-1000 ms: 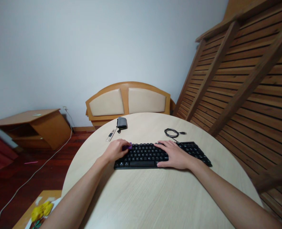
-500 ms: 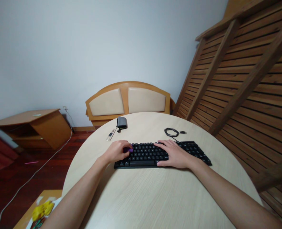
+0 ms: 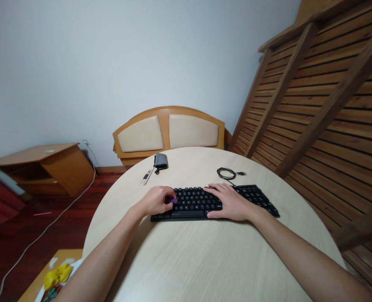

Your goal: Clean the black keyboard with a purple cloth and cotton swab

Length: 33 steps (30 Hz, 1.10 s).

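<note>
A black keyboard (image 3: 192, 204) lies on the round pale table (image 3: 217, 260), its keys facing up. At the keyboard's left part, my left hand (image 3: 157, 199) is closed with the fingers curled around a small purple object (image 3: 173, 201). That object is pressed against or just above the left keys; most of it is hidden, so its kind does not show. My right hand (image 3: 231, 202) rests with fingers spread across the keyboard, left of the number pad (image 3: 258, 199), and holds nothing.
Behind the keyboard lie its coiled USB cable (image 3: 226, 173), a grey pouch (image 3: 161, 160) and a small flat strip with a dark slider (image 3: 146, 176). A slatted wooden panel (image 3: 302, 117) leans at the right. Yellow items (image 3: 57, 276) sit low at the left.
My left hand has shifted slightly to the right with the purple object over the keys. My right hand stays in place on the keyboard.
</note>
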{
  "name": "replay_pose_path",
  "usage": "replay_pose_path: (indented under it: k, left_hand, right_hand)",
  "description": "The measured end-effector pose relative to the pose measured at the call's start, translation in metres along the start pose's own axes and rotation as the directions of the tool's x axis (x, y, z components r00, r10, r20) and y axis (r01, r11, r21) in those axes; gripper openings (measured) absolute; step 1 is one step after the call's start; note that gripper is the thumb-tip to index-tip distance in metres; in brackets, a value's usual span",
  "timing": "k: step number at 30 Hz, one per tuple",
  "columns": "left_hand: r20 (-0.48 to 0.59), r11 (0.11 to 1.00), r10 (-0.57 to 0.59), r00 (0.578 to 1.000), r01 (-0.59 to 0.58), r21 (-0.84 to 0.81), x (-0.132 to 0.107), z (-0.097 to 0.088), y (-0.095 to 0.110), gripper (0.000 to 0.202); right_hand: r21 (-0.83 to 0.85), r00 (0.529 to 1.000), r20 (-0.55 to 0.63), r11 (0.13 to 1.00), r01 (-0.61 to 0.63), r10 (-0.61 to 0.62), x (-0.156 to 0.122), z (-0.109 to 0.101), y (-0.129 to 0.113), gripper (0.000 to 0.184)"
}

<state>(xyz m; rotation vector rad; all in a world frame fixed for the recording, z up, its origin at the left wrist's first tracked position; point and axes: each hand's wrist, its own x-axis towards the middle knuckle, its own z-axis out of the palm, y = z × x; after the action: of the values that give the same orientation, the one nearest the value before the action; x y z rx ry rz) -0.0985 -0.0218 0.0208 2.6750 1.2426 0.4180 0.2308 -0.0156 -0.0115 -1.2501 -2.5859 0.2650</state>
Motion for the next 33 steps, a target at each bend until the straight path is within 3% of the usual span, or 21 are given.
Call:
replay_pose_path:
  k: [6, 15, 20, 33]
  left_hand:
    - [0.015, 1.000, 0.005, 1.000, -0.005, -0.002, -0.001, -0.001, -0.001, 0.021]
    - [-0.044, 0.999, 0.013, 0.999, -0.011, 0.051, 0.001, 0.004, -0.002, 0.023]
    - [0.031, 1.000, 0.015, 0.999, -0.015, -0.010, 0.000, -0.003, 0.001, 0.022]
    - [0.208, 0.967, -0.094, 0.974, 0.139, -0.215, -0.004, -0.016, 0.004, 0.021]
  right_hand:
    - [-0.010, 1.000, 0.002, 1.000, -0.002, 0.002, 0.000, 0.001, 0.001, 0.095]
    - [-0.040, 0.999, -0.019, 0.999, -0.034, 0.033, 0.001, 0.005, 0.005, 0.093]
    - [-0.030, 0.998, -0.048, 0.999, -0.032, 0.030, 0.002, 0.007, 0.006, 0.093]
    - [-0.036, 0.998, -0.058, 0.999, -0.039, 0.037, 0.003, 0.006, 0.005, 0.093]
